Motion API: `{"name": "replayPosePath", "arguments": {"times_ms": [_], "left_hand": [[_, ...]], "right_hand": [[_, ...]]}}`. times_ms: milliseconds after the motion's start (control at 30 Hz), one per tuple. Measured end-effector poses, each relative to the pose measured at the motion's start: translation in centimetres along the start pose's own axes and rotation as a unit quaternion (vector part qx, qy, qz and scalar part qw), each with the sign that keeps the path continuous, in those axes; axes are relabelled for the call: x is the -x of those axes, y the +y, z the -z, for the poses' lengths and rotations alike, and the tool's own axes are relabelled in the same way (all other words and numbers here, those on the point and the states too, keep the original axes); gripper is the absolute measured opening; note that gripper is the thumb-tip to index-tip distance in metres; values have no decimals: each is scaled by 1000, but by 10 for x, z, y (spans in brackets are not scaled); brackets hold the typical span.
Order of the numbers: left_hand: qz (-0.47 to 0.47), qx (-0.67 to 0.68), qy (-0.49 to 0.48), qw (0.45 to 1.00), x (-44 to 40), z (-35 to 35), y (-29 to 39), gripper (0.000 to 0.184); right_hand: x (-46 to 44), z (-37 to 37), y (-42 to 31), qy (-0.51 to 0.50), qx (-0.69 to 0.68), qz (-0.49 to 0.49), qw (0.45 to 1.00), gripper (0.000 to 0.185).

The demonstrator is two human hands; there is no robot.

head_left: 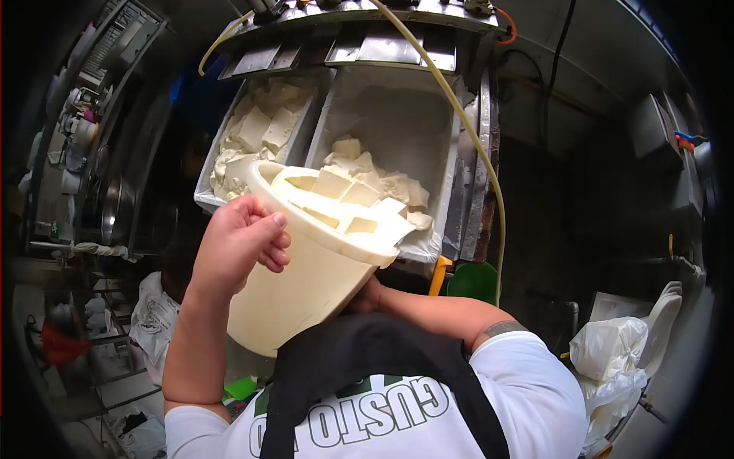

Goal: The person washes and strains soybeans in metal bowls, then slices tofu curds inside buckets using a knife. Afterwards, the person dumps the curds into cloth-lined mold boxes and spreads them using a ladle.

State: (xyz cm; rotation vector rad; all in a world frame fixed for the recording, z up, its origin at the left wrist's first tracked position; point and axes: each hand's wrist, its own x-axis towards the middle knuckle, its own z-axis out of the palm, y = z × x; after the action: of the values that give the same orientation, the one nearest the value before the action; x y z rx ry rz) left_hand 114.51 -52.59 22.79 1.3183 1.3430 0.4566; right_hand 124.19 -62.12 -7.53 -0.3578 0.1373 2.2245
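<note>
A large cream-coloured bucket (294,287) tilts over the near edge of the right tray (405,115), its mouth towards the tray. Pale white slabs (336,187) lie in the bucket's mouth, and more chunks (409,191) are heaped in that tray. My left hand (248,237) is in front of the bucket's left side, just below the rim, with its fingers curled in and nothing visible in them. Low on the bucket's right side is my right hand (367,296), its fingers hidden by the bucket and the black apron.
The left tray (206,180) holds more white slabs. A yellow hose (482,149) hangs across the right tray. An orange handle (440,275) and a green object (472,281) are right of the bucket. White plastic bags (608,344) stand at the lower right.
</note>
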Motion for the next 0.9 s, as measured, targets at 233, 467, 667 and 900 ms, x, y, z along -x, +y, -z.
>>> {"name": "replayPosePath", "arguments": {"times_ms": [233,467,667,900], "left_hand": [[6,-52,-13,999,-38,3,16,20],[10,-157,-17,987,-46,5,23,22],[-38,-242,-3,970,-51,-2,27,26],[-114,-293,18,949,-60,-6,21,30]], "right_hand": [[28,-43,-20,52,-49,-76,995,77],[18,-2,-9,50,64,1,997,65],[90,42,-31,344,465,257,774,16],[110,-82,-92,268,651,626,335,34]]}}
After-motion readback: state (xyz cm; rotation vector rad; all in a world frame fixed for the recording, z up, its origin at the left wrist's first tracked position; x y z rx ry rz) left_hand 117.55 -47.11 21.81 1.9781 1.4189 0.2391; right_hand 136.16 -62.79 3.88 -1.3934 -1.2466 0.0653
